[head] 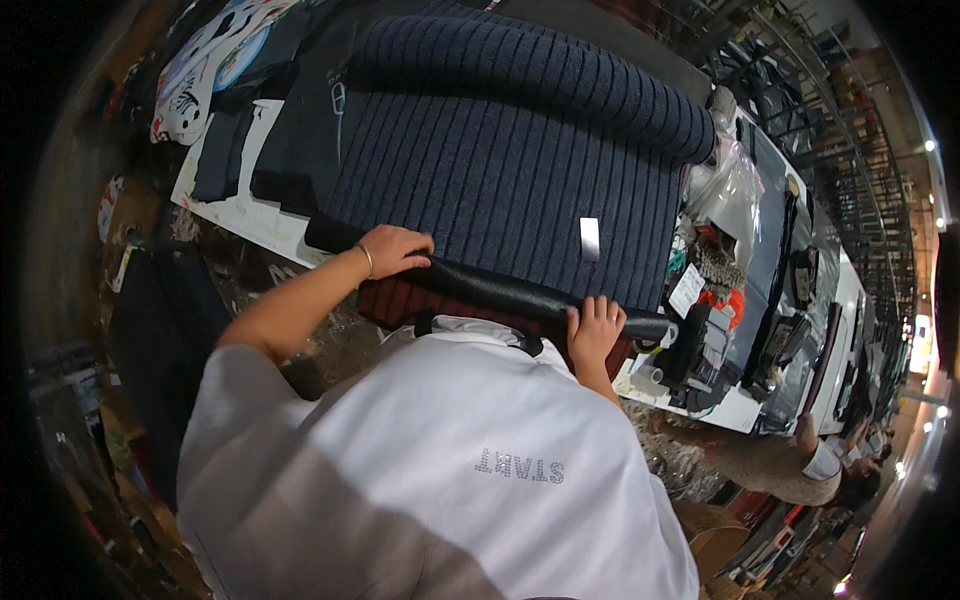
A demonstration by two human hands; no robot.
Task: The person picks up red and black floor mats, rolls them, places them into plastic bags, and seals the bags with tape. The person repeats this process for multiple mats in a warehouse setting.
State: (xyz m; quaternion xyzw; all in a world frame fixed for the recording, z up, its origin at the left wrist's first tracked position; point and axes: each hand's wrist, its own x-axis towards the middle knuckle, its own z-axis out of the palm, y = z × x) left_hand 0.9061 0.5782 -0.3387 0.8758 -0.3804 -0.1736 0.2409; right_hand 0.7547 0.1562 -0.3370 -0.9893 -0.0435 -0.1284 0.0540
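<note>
A dark blue-grey striped carpet mat [480, 172] is spread in front of me. Along its near side runs a smooth black rolled edge [495, 289], which looks like the mat's backing. My left hand [396, 251], with a bangle on the wrist, grips this roll toward its left part. Farther right, my right hand [596, 324] has its fingers over the same roll, near its right end. A small silvery rectangle [590, 238] lies on the striped surface. Beneath the roll shows a dark red striped mat [405, 300], partly hidden by my shirt.
The mat's far part forms a thick roll [540, 64]. Clear plastic film [724, 187], a white label [685, 291] and tape rolls [651, 373] crowd the right side. Dark sheets [300, 142] lie on the white tabletop [247, 217] at left. Another person [780, 461] is at far right.
</note>
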